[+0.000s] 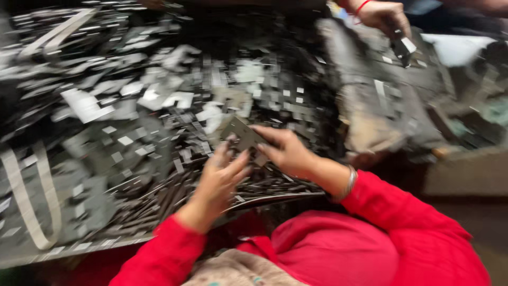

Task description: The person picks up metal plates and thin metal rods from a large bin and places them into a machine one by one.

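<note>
Fingers [264, 132] of your right hand [288, 153] pinch the edge of a flat grey metal plate [241, 135]; your left hand [219, 177] rests just beside it, fingertips touching its lower edge, though blur hides whether they close on it; the plate sits above a heap of small metal scraps [159, 122] covering the tabletop [32, 254]; pale strips [26, 201] curl at the left; your red sleeves [402, 212] frame the near edge; far off, another person's hand [389, 18] holds a small dark piece [403, 48].

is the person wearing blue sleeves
No, both sleeves are red: the left hand and right hand reach from them to a flat grey metal piece.
</note>
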